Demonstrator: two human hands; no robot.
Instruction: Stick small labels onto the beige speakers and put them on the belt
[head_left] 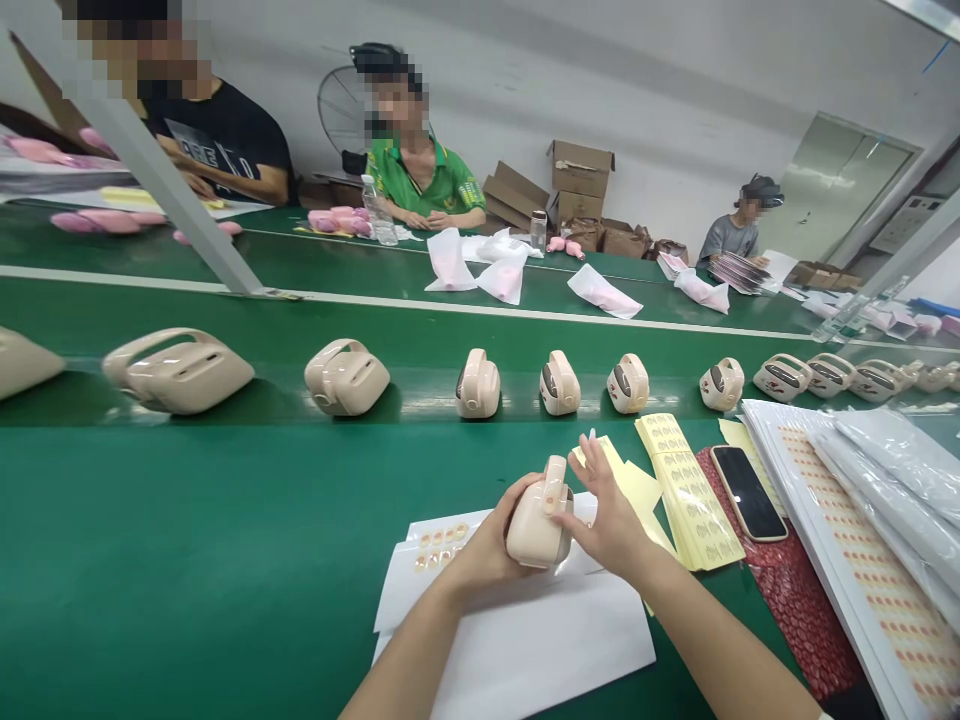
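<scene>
A small glossy beige device with a carry handle (534, 530) is held up over white sheets (555, 640); its exact kind does not show. My left hand (491, 540) wraps round its left side and underside. On the opposite side, my right hand (611, 515) has its fingers stretched up and apart, with the thumb against the casing near the handle's pivot. A small round mark shows at that pivot. Left of the device, a sheet of round orange-and-gold stickers (442, 548) lies partly behind my left forearm.
Similar beige devices (347, 378) stand in a row along the green belt (420, 395). To the right lie yellow sticker sheets (686, 490), a phone (748, 493), red bubble wrap (802, 610) and stacked sticker sheets (847, 520). Several people sit across the line beside pink items in white bags (604, 290).
</scene>
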